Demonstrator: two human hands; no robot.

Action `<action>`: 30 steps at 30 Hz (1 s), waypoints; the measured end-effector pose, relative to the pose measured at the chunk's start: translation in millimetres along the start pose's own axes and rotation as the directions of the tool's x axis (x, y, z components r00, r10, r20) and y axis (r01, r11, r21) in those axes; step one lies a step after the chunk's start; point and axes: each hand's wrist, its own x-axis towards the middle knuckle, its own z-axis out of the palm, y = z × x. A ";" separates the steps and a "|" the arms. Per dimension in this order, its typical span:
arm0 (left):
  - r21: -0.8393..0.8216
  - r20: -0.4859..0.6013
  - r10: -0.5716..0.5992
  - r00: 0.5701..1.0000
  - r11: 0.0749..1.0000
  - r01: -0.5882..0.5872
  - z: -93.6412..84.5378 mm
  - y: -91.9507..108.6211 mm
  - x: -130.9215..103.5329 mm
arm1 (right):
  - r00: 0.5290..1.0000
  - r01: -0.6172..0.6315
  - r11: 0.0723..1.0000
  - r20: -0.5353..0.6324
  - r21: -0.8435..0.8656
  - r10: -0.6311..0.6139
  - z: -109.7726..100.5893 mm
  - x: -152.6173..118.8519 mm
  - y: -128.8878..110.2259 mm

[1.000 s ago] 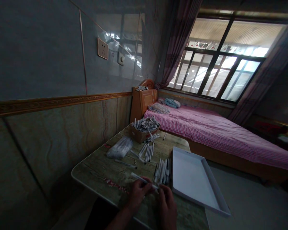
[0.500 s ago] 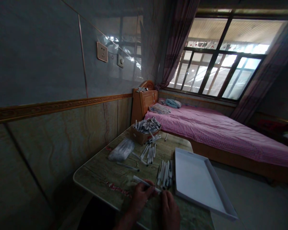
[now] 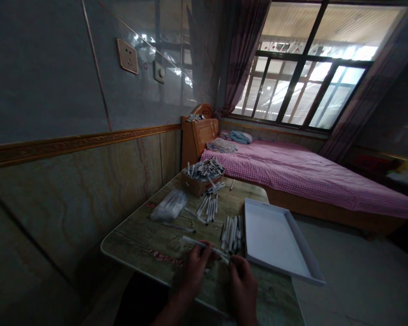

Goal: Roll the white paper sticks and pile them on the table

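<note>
Above the near part of the table, a slim white pen [image 3: 190, 241] slants down to the right, its left end looking translucent. My left hand [image 3: 196, 265] pinches it near the middle. The closed fingers of my right hand [image 3: 241, 274] are on its right end; exactly what sits between those fingertips is too dark to make out. Just beyond my hands lies a row of white pens [image 3: 230, 233] with dark tips. More loose pens [image 3: 211, 207] lie farther back, and a single pen [image 3: 179, 227] rests left of them.
A cardboard box [image 3: 194, 186] heaped with pens stands at the table's [image 3: 132, 244] far end. Left of centre lies a clear plastic bag [image 3: 170, 206]. A shallow white tray [image 3: 275, 235] overhangs the right edge. Beyond are a bed [image 3: 275, 163] and the tiled wall [image 3: 132, 181].
The camera view has shifted, so the whole scene sits a little higher and more to the left. Both hands stay on the pen, and the right fingers are now curled at its right end.
</note>
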 end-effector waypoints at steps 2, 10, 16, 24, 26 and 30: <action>-0.017 -0.038 0.009 0.999 1.000 -0.010 -1.4 -1.3 0.6 | 0.997 0.076 0.993 0.017 -0.090 -0.074 0.9 -2.6 -0.6; 0.024 -0.026 0.040 0.999 0.999 -0.040 -2.8 -0.4 0.0 | 0.945 0.324 0.816 0.195 -0.479 -0.261 9.3 -8.3 -10.3; 0.039 -0.028 -0.008 1.000 0.999 0.009 -0.3 2.6 -2.4 | 0.965 0.239 0.928 0.173 -0.285 -0.196 3.0 -3.9 -2.5; 0.013 0.028 -0.065 0.997 0.998 0.065 0.2 3.0 -2.0 | 0.989 0.107 0.991 0.116 -0.081 -0.097 -1.2 6.1 -12.8; 0.042 0.044 -0.071 0.997 0.997 0.069 -0.7 3.7 -2.1 | 0.977 0.152 0.983 0.166 -0.103 -0.133 -1.0 7.5 -18.1; 0.081 0.059 -0.077 0.995 0.994 0.072 -0.2 6.8 -3.8 | 0.945 0.278 0.937 0.234 -0.212 -0.228 -4.4 8.3 -21.9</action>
